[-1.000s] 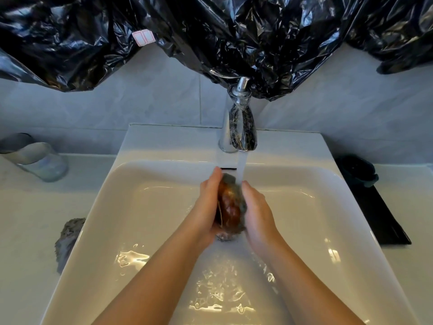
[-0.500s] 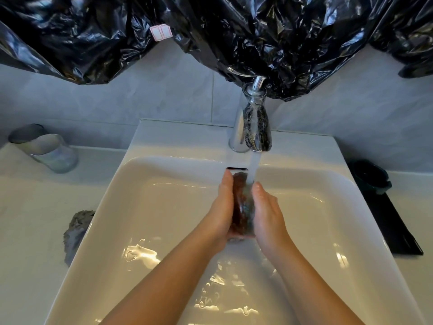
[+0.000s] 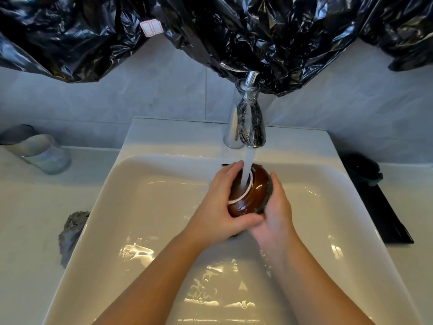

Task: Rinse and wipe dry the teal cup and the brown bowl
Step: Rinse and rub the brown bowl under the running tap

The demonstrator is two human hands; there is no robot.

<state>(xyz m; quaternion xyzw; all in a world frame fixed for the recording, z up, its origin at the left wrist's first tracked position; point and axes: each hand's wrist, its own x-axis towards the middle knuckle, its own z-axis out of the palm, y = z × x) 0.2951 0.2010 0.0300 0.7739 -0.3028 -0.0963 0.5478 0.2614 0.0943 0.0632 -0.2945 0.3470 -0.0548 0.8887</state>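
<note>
The brown bowl [image 3: 254, 194] is held on its side over the white sink [image 3: 145, 207], its pale foot ring turned to the left and up. Water from the chrome tap [image 3: 248, 123] runs onto its glossy outside. My left hand [image 3: 222, 202] cups the bowl's foot side and underside. My right hand [image 3: 276, 212] grips its dark rim from the right. The teal cup [image 3: 362, 168] lies on the counter at the right, on the far end of a black mat [image 3: 386, 214].
A clear glass tumbler [image 3: 39, 150] stands at the back left of the counter. A grey crumpled cloth [image 3: 71, 233] lies by the sink's left edge. Black plastic sheeting [image 3: 210, 31] hangs over the wall above the tap. Water pools in the basin.
The bowl has been turned in my hands, so its brown outside and foot ring now face up under the stream. The head camera has shifted slightly.
</note>
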